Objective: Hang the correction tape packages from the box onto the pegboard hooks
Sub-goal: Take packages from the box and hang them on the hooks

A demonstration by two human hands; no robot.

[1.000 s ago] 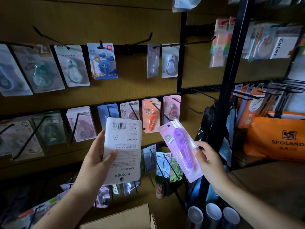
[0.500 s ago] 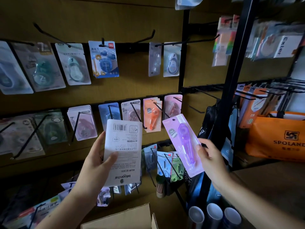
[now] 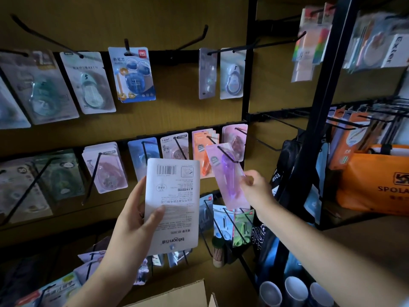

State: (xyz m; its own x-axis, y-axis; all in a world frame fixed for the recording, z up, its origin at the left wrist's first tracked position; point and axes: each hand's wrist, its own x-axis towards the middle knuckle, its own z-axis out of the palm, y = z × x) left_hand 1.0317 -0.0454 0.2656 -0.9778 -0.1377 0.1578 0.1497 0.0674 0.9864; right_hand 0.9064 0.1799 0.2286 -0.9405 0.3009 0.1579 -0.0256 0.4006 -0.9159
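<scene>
Purple correction tape package (image 3: 229, 177) pinched in right hand (image 3: 257, 191), top edge at hook (image 3: 228, 155). White package (image 3: 172, 204) gripped by left hand (image 3: 135, 224); box (image 3: 177, 294) cut off below.

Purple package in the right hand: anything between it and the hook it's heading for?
Nothing visible blocks it. The right hand pinches the purple package by its edge, its top already at the black hook in the middle row. The orange packages and pink package hang behind on neighbouring hooks. Whether the hole is threaded, I cannot tell.

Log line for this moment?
right hand: threading purple pack onto hook | left hand: holds white pack
</scene>
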